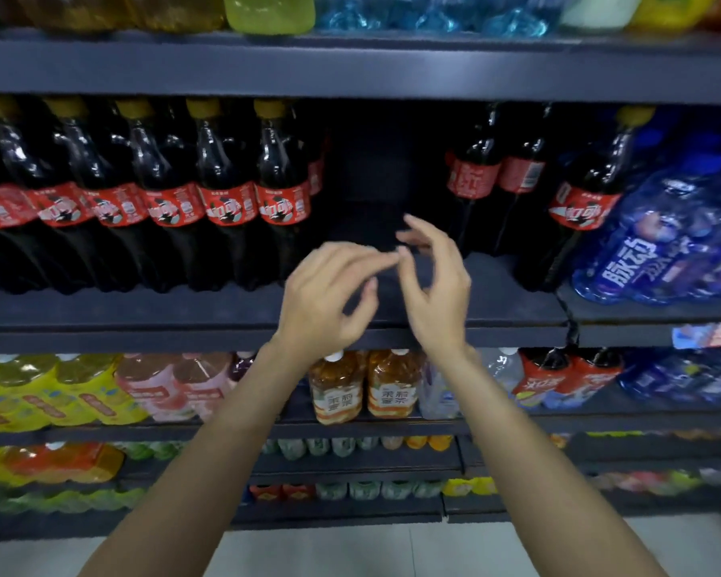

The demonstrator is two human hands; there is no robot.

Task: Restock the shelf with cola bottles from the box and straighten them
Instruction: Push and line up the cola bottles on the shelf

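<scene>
Cola bottles (pixel 225 193) stand in a row along the left of the dark shelf (pixel 508 293), more (pixel 473 177) at the right. In the gap between, the left hand (pixel 329 297) and right hand (pixel 433 281) hover empty, fingers loosely spread, fingertips almost touching.

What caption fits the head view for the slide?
Both empty hands, left and right, before a gap in the shelf between cola bottles.
</scene>
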